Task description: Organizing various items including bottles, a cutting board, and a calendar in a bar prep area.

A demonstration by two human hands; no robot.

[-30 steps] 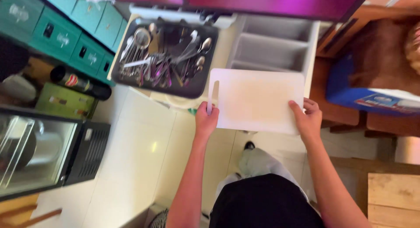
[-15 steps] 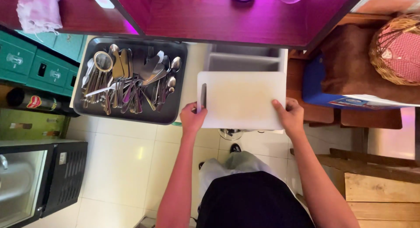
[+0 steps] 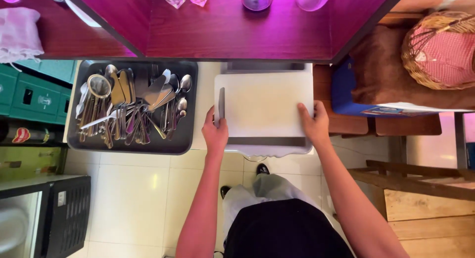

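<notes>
A white rectangular cutting board (image 3: 264,104) with a handle slot lies flat over a pale grey tub (image 3: 269,149). My left hand (image 3: 215,131) grips the board's near left edge, thumb beside the slot. My right hand (image 3: 312,123) grips its near right edge. Both arms reach forward from my body.
A dark tray (image 3: 183,141) full of several spoons, knives and a strainer sits left of the board. A purple-lit wooden shelf (image 3: 237,30) with glasses overhangs the far side. Right stands a chair with a blue box (image 3: 346,97) and a wicker basket (image 3: 440,50). Green crates (image 3: 34,97) stand far left.
The board has moved forward, away from my body, and now lies over the grey tub under the shelf's edge. Both hands stayed on its near corners. The view shifted forward.
</notes>
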